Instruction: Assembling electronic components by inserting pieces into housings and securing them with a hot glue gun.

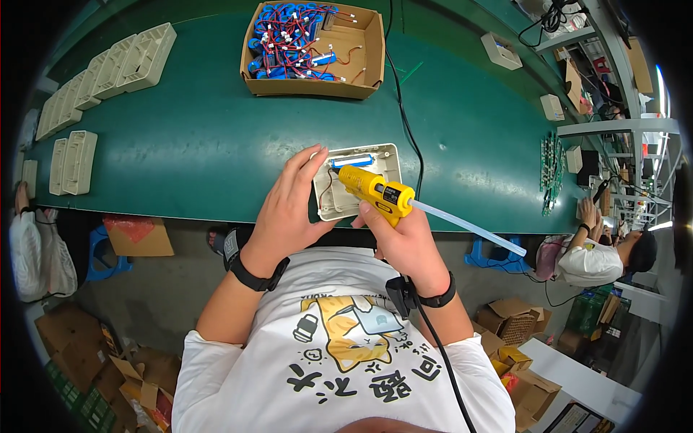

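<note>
My right hand (406,244) is wrapped round a yellow hot glue gun (363,182), with a long translucent glue stick (469,226) poking out of its back. The gun's dark nozzle points left into a shallow off-white plastic case (394,162). Against the far inner wall of that case lies a blue cylindrical battery (354,161), and thin wire shows near its left end. The nozzle tip is close to this end; whether it touches cannot be seen. My left hand (289,206) grips the case by its left side, fingers along the wall.
At the far middle a cardboard box (310,87) holds many blue batteries with red and black leads. A black cable (406,119) crosses the green table (216,144). Off-white cases (148,58) line the left; green circuit boards (552,173) lie right. Co-workers (592,256) sit at both sides.
</note>
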A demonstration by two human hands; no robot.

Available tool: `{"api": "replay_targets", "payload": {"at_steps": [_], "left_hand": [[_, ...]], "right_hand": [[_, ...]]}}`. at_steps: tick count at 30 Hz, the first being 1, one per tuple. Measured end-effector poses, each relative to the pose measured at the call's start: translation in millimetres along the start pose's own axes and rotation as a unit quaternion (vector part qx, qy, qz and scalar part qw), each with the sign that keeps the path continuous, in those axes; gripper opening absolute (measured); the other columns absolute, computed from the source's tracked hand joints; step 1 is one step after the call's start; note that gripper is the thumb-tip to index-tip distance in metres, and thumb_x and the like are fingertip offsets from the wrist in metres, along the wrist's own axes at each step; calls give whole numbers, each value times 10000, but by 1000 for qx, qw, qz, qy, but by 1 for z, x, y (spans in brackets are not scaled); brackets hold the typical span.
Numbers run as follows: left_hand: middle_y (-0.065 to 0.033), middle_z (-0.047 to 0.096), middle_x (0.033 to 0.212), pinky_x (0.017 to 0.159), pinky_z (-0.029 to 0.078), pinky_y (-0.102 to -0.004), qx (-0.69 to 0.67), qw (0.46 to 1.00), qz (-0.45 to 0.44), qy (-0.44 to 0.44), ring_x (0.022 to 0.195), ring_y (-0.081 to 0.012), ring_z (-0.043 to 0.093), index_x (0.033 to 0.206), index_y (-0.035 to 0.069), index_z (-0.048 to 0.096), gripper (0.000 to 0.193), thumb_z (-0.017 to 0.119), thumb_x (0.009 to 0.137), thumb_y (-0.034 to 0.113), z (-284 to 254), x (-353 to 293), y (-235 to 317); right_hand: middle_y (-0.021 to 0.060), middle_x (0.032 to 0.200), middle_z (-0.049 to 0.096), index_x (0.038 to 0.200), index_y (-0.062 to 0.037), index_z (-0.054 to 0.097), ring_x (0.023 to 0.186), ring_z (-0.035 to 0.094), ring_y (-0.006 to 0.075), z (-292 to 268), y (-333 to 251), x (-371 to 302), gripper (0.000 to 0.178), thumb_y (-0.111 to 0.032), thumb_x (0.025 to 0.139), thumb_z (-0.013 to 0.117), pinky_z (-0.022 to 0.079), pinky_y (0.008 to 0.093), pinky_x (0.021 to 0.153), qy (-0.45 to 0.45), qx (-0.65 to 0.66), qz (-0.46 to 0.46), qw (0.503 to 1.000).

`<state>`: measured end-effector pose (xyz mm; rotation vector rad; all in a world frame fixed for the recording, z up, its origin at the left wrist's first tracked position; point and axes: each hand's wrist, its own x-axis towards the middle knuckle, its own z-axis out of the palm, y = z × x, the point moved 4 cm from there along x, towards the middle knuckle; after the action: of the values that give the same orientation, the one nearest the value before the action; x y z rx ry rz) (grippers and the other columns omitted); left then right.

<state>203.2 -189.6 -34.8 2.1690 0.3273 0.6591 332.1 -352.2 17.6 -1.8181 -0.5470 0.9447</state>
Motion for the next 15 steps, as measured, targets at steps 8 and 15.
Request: {"api": "replay_targets", "payload": {"at_steps": [8, 15], "left_hand": [[-208, 508, 1685, 1209, 544, -513, 7, 1000, -3, -3, 1502, -454, 582, 1733, 92, 424, 1189, 1018, 703, 70, -1, 1, 0], [-209, 505, 1686, 1214, 540, -511, 12, 1000, -6, -8, 1504, -453, 580, 1733, 88, 425, 1193, 1020, 699, 70, -1, 1, 2]], "right_hand": [[-16, 761, 675, 1337, 14, 720, 557, 587, 61, 0, 5, 1, 296, -213, 1147, 718, 472, 261, 493, 2, -33, -8, 999], [-25, 769, 682, 1372, 17, 717, 571, 577, 54, -3, 9, 1, 320, -207, 1144, 724, 463, 267, 504, 0, -89, -61, 994]]}}
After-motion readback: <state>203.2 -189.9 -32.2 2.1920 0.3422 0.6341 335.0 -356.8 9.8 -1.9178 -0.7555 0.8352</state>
